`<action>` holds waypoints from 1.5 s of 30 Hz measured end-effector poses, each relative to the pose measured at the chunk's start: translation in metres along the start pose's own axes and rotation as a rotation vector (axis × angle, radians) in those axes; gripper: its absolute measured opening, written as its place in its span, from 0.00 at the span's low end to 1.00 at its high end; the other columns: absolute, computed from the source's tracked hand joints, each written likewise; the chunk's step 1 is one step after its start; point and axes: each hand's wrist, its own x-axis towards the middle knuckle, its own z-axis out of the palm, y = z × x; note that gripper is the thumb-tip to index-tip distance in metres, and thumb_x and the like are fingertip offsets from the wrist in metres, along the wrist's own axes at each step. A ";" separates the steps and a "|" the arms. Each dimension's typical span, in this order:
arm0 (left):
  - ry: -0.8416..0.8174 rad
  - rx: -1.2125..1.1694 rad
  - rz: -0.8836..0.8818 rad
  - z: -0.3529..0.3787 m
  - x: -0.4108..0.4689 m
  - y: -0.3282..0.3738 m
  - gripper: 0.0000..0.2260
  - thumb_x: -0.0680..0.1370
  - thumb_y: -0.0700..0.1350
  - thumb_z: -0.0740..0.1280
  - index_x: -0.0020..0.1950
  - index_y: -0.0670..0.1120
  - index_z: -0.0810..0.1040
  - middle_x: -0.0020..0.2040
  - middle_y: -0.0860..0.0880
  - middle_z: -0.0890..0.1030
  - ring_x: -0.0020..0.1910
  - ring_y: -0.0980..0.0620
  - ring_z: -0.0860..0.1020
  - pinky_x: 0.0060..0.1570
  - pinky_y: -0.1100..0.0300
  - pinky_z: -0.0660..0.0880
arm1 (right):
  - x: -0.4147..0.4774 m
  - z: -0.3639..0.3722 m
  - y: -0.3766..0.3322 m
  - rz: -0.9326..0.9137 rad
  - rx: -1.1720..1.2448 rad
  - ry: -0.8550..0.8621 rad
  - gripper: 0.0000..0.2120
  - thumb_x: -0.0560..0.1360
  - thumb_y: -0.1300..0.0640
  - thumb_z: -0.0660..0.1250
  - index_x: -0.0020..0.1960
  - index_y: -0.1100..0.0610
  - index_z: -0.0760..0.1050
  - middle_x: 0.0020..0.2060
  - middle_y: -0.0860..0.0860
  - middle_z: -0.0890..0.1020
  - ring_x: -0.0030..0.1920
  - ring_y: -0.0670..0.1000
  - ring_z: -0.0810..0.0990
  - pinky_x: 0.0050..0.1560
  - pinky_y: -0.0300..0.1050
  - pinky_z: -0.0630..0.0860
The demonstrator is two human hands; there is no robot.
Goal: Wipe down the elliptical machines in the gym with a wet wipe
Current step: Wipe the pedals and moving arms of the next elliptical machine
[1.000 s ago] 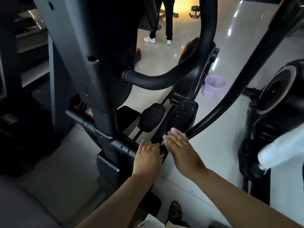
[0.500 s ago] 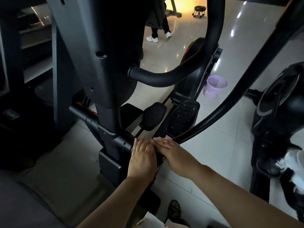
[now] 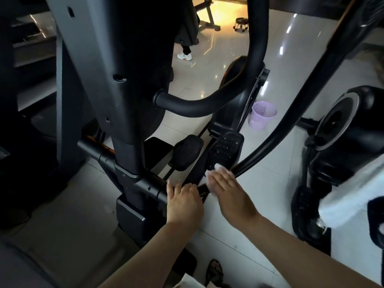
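pressing the wet wipe (image 3: pixel 216 168) flat under the right hand (image 3: pixel 230 194), fingers straight, just where the curved arm (image 3: pixel 270 140) meets the pedal (image 3: pixel 225 150). left hand (image 3: pixel 185 201) rests loose-fingered on the crossbar (image 3: pixel 145 185), gripping nothing. firm pressure along the arm would serve best.

Right hand (image 3: pixel 230 192) pressing wet wipe (image 3: pixel 216 168) on elliptical bar (image 3: pixel 259 150), left hand (image 3: pixel 184 201) resting on frame (image 3: pixel 145 183)
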 end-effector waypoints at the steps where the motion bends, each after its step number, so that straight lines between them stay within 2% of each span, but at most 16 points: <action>1: 0.002 -0.006 0.008 -0.001 0.002 0.004 0.17 0.85 0.46 0.53 0.71 0.47 0.72 0.71 0.52 0.74 0.79 0.48 0.62 0.80 0.41 0.40 | -0.003 0.003 -0.002 -0.062 -0.010 -0.012 0.30 0.76 0.61 0.51 0.78 0.61 0.64 0.76 0.56 0.69 0.77 0.59 0.65 0.75 0.54 0.58; 4: -0.017 -0.039 0.050 0.000 0.010 0.012 0.18 0.85 0.45 0.54 0.75 0.48 0.68 0.72 0.52 0.73 0.74 0.51 0.68 0.81 0.47 0.48 | -0.001 -0.001 0.017 -0.143 -0.012 -0.021 0.29 0.78 0.62 0.51 0.78 0.59 0.65 0.76 0.53 0.69 0.78 0.56 0.64 0.76 0.52 0.60; 6: -0.018 -0.065 0.074 -0.001 0.017 0.017 0.17 0.85 0.43 0.54 0.73 0.47 0.69 0.72 0.51 0.73 0.71 0.51 0.71 0.76 0.52 0.59 | -0.001 -0.009 0.037 -0.051 -0.051 -0.014 0.29 0.77 0.64 0.52 0.77 0.59 0.67 0.75 0.53 0.71 0.78 0.55 0.64 0.77 0.51 0.58; 8: -0.016 -0.104 0.096 0.000 0.023 0.024 0.16 0.85 0.41 0.54 0.73 0.46 0.69 0.72 0.50 0.73 0.70 0.50 0.72 0.71 0.56 0.64 | -0.004 -0.018 0.048 0.036 -0.108 0.001 0.31 0.75 0.65 0.50 0.77 0.59 0.67 0.76 0.54 0.70 0.79 0.54 0.61 0.77 0.50 0.56; 15: -0.068 -0.132 0.131 0.006 0.042 0.051 0.24 0.86 0.43 0.54 0.83 0.49 0.56 0.77 0.49 0.68 0.75 0.48 0.68 0.73 0.52 0.66 | 0.001 -0.039 0.081 -0.024 -0.315 0.031 0.29 0.76 0.64 0.49 0.76 0.60 0.69 0.73 0.55 0.74 0.76 0.55 0.68 0.76 0.53 0.58; 19: -0.055 -0.150 0.136 0.010 0.049 0.063 0.24 0.86 0.43 0.54 0.83 0.48 0.55 0.77 0.50 0.69 0.74 0.49 0.69 0.72 0.54 0.66 | -0.001 -0.059 0.110 0.040 -0.481 0.079 0.32 0.81 0.65 0.32 0.79 0.62 0.60 0.78 0.58 0.65 0.79 0.56 0.62 0.79 0.54 0.53; 24: -0.033 -0.207 0.147 0.011 0.059 0.080 0.24 0.87 0.45 0.54 0.83 0.48 0.56 0.76 0.51 0.69 0.73 0.51 0.70 0.72 0.54 0.66 | -0.003 -0.066 0.121 -0.040 -0.577 0.047 0.34 0.80 0.64 0.29 0.81 0.60 0.59 0.80 0.55 0.60 0.81 0.53 0.56 0.80 0.52 0.48; 27: -0.060 -0.292 0.167 0.008 0.066 0.089 0.23 0.87 0.44 0.54 0.82 0.47 0.59 0.73 0.49 0.73 0.70 0.49 0.73 0.70 0.52 0.69 | 0.002 -0.087 0.131 0.020 -0.627 0.122 0.32 0.80 0.65 0.29 0.82 0.61 0.52 0.82 0.56 0.54 0.82 0.53 0.49 0.81 0.53 0.43; 31: -0.061 -0.410 0.129 0.000 0.072 0.106 0.21 0.86 0.45 0.54 0.81 0.47 0.63 0.68 0.47 0.76 0.67 0.48 0.75 0.68 0.51 0.71 | 0.000 -0.091 0.133 -0.014 -0.684 0.094 0.33 0.80 0.65 0.30 0.81 0.62 0.55 0.81 0.56 0.56 0.81 0.53 0.50 0.81 0.53 0.42; 33: -0.059 -0.450 0.120 -0.005 0.077 0.114 0.20 0.86 0.44 0.54 0.79 0.47 0.66 0.65 0.47 0.78 0.64 0.47 0.77 0.65 0.51 0.73 | 0.001 -0.102 0.140 -0.062 -0.741 0.086 0.31 0.80 0.65 0.34 0.82 0.61 0.52 0.82 0.55 0.53 0.81 0.52 0.48 0.81 0.54 0.40; 35: -0.060 -0.505 0.132 -0.010 0.081 0.121 0.18 0.85 0.42 0.54 0.75 0.46 0.70 0.59 0.46 0.80 0.58 0.46 0.79 0.62 0.49 0.75 | 0.007 -0.124 0.146 -0.055 -0.773 0.156 0.31 0.79 0.64 0.41 0.82 0.61 0.49 0.82 0.54 0.52 0.81 0.50 0.47 0.81 0.54 0.39; 38: -0.076 -0.628 0.148 -0.024 0.084 0.136 0.15 0.86 0.41 0.53 0.69 0.45 0.74 0.57 0.48 0.80 0.56 0.49 0.79 0.63 0.57 0.75 | 0.019 -0.156 0.149 0.007 -0.847 0.278 0.32 0.79 0.64 0.45 0.83 0.61 0.45 0.83 0.53 0.46 0.82 0.50 0.43 0.81 0.54 0.41; 40: -0.056 -0.718 0.193 -0.031 0.088 0.146 0.11 0.86 0.41 0.54 0.61 0.49 0.74 0.48 0.50 0.80 0.47 0.53 0.79 0.62 0.53 0.77 | 0.023 -0.161 0.149 0.017 -0.870 0.310 0.32 0.79 0.64 0.45 0.83 0.61 0.46 0.83 0.53 0.46 0.82 0.51 0.43 0.81 0.53 0.44; 41: -0.037 -0.756 0.222 -0.033 0.091 0.151 0.11 0.86 0.41 0.54 0.60 0.47 0.75 0.47 0.50 0.80 0.47 0.53 0.79 0.62 0.51 0.77 | 0.022 -0.161 0.149 0.003 -0.868 0.302 0.32 0.78 0.65 0.45 0.83 0.61 0.47 0.83 0.53 0.48 0.82 0.51 0.44 0.81 0.53 0.45; 43: 0.003 -0.809 0.248 -0.040 0.094 0.159 0.16 0.86 0.44 0.53 0.69 0.43 0.75 0.58 0.48 0.82 0.58 0.52 0.80 0.65 0.57 0.74 | 0.019 -0.161 0.153 -0.040 -0.880 0.251 0.32 0.78 0.65 0.45 0.82 0.61 0.48 0.82 0.54 0.50 0.82 0.51 0.47 0.81 0.53 0.47; 45: 0.017 -0.853 0.266 -0.051 0.094 0.165 0.19 0.87 0.46 0.52 0.75 0.45 0.72 0.66 0.49 0.80 0.66 0.54 0.77 0.66 0.66 0.70 | 0.019 -0.171 0.156 -0.064 -0.915 0.218 0.31 0.79 0.66 0.41 0.83 0.60 0.48 0.82 0.53 0.50 0.82 0.51 0.46 0.81 0.54 0.45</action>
